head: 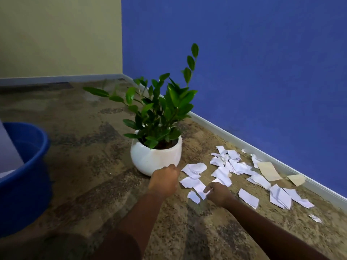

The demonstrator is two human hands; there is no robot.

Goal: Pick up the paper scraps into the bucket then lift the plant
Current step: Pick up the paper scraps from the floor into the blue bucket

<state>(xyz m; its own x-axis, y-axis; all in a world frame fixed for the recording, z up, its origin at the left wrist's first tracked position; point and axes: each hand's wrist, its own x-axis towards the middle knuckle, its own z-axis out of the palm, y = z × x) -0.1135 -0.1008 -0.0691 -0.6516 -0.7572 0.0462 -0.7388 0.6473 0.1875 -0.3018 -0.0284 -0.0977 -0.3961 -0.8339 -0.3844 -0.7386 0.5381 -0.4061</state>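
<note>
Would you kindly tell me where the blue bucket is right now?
In the head view the blue bucket sits on the floor at the far left edge, left of the white plant pot and well away from the paper scraps.

floor (78, 166): mottled brown and tan stone-look surface, met the walls at a pale skirting board (262, 152). on it stood a round white plant pot (154, 158) near the corner, a blue bucket (24, 166) at far left, and white paper scraps (223, 173) with two beige pieces (269, 170) scattered along the right wall.
</note>
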